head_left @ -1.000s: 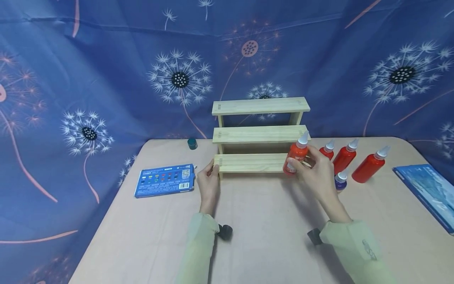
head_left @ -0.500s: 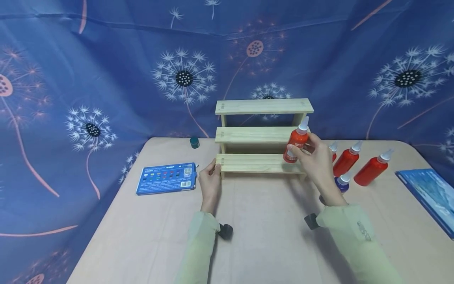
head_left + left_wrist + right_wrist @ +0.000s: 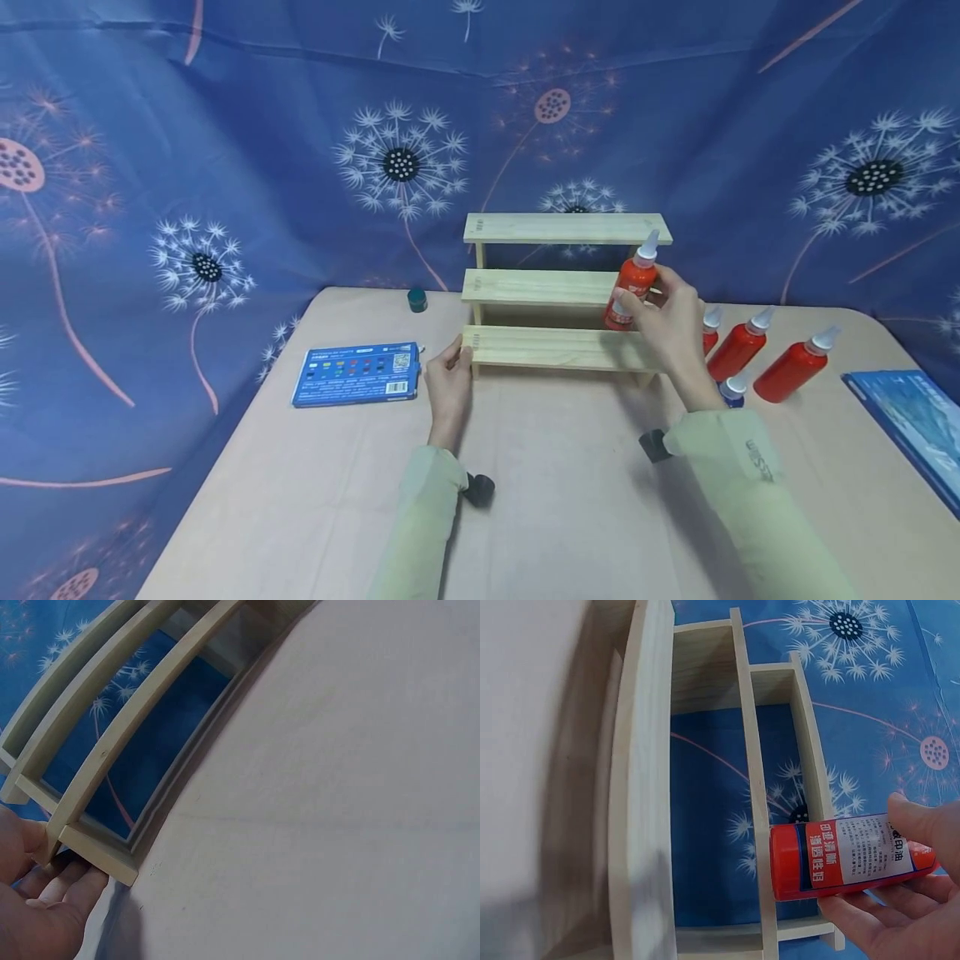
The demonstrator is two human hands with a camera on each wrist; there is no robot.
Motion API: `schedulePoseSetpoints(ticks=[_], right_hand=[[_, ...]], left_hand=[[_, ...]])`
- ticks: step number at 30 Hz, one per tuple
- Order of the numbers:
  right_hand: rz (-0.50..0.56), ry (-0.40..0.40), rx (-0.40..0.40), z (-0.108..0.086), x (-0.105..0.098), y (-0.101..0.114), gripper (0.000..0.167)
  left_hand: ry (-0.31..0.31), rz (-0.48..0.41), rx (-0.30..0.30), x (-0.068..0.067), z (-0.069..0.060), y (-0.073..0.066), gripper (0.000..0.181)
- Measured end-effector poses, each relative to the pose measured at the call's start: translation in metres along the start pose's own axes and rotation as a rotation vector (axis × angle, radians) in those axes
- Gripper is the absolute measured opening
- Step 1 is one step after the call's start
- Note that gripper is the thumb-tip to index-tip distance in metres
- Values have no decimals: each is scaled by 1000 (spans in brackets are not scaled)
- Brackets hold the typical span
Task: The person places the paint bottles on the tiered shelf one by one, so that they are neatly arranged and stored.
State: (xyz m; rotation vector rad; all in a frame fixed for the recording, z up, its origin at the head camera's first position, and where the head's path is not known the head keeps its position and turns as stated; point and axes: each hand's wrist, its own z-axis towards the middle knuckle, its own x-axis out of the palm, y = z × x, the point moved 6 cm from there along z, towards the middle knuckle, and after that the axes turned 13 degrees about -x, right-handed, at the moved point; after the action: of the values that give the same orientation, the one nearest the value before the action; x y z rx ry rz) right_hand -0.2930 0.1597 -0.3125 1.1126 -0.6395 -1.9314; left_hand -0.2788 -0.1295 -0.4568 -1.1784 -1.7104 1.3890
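Observation:
A three-tier wooden shelf [image 3: 555, 343] stands at the back of the table. My left hand [image 3: 448, 383] grips the left end of its lowest board; in the left wrist view the thumb and fingers [image 3: 82, 889] close about that corner. With my right hand [image 3: 667, 321] I hold a red ink bottle [image 3: 630, 287], white nozzle up and slightly tilted, before the right end of the middle board. The right wrist view shows the bottle's printed label [image 3: 870, 847] and its base close to a shelf board; whether they touch, I cannot tell.
Right of the shelf stand more red bottles [image 3: 738, 350] and a small blue bottle [image 3: 733, 392], partly behind my right wrist. A blue flat box [image 3: 911, 425] lies far right, another paint box [image 3: 356, 375] left. A dark green jar [image 3: 417, 300] sits at the back left.
My right hand has raised the red ink bottle from the lowest board's level to the middle board's. My left hand keeps its grip on the shelf. The head view has shifted slightly.

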Motion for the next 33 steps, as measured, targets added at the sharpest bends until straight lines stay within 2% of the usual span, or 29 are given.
schedulePoseSetpoints(ticks=[15,20,28,33], right_hand=[[-15,-38,38,27,8,2,52],[-7,-51,49,34,11,-1,52],[6,-53,71,43,18,-5,51],[-20,-48,77,46,21,-8,50]], left_hand=[[-9,9,-6,0,2,1,36],[-21,18,28,1,3,0,36],[-10,17,16,0,2,0,36],[-18,28,20,-1,2,0,36]])
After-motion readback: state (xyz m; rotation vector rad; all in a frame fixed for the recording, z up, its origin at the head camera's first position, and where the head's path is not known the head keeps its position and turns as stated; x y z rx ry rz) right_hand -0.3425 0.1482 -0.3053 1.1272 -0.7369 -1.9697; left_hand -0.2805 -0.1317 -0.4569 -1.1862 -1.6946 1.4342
